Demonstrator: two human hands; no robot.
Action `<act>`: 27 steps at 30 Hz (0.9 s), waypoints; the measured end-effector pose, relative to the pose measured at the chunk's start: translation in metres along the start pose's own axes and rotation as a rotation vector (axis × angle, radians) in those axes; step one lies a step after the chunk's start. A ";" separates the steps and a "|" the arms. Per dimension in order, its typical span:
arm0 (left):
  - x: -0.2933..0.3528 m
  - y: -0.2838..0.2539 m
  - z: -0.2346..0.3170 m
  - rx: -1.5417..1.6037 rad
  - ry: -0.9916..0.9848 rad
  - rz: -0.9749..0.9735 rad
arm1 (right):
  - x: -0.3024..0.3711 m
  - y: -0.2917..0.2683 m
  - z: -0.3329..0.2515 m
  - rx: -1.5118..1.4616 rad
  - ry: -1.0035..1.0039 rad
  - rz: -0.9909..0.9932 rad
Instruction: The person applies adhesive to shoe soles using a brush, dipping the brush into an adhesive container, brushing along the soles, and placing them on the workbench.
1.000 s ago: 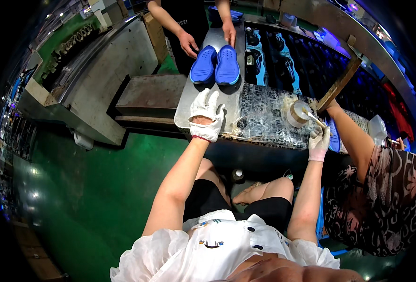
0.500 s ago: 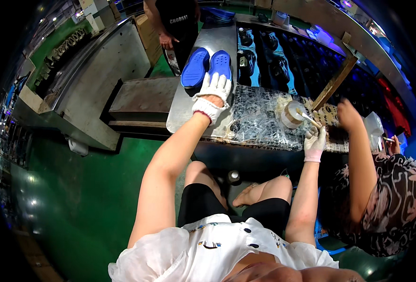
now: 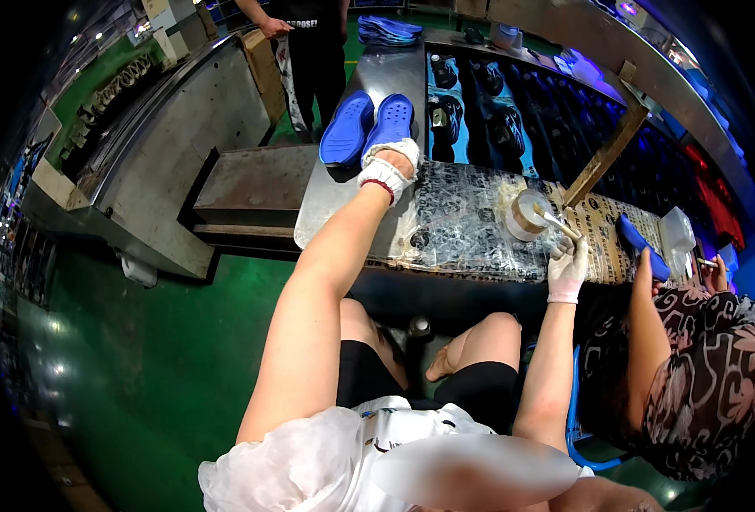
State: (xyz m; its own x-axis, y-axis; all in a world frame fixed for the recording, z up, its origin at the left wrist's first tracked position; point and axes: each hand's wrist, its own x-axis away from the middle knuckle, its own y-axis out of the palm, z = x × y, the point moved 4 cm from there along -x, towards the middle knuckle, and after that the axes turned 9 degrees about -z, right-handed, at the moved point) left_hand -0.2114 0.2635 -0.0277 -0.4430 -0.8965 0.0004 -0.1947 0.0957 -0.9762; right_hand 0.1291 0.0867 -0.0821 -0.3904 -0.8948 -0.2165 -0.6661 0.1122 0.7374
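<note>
Two blue shoe soles [image 3: 347, 128] lie side by side at the left end of the metal table. My left hand [image 3: 391, 162], in a white glove, is closed at the near end of the right-hand sole [image 3: 392, 118]; its fingertips are hidden. My right hand [image 3: 568, 266], also gloved in white, grips the handle of a brush [image 3: 560, 224]. The brush's other end reaches over a round tub [image 3: 524, 218] with a pale inside and a brown band, just left of that hand.
Black and light-blue shoe parts [image 3: 484, 111] fill the conveyor beyond the table. A wooden post [image 3: 603, 158] slants up behind the tub. At right, a co-worker [image 3: 693, 367] holds a blue sole [image 3: 642, 247]. Another person [image 3: 313, 64] stands beyond, near stacked blue pieces [image 3: 388, 32].
My left fingers, spread over the right-hand sole before, have bent out of sight at its near end. A blue sole now shows in the co-worker's hand. The standing person has shifted left.
</note>
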 end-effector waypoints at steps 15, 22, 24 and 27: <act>0.099 -0.034 0.033 0.023 0.206 0.053 | 0.001 0.002 0.003 -0.028 -0.002 0.004; 0.160 -0.113 0.019 0.115 0.175 0.260 | -0.001 0.005 0.004 -0.023 -0.011 -0.047; 0.157 -0.124 0.007 0.094 0.202 0.522 | 0.000 0.011 0.002 -0.015 -0.016 -0.043; 0.130 -0.128 0.005 0.002 0.036 0.392 | 0.001 0.010 0.001 -0.015 -0.018 -0.057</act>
State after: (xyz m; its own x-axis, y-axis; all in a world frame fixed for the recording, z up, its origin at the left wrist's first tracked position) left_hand -0.2397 0.1325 0.0960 -0.5139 -0.7765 -0.3645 -0.0033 0.4267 -0.9044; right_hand 0.1212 0.0877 -0.0757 -0.3634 -0.8915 -0.2703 -0.6780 0.0542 0.7330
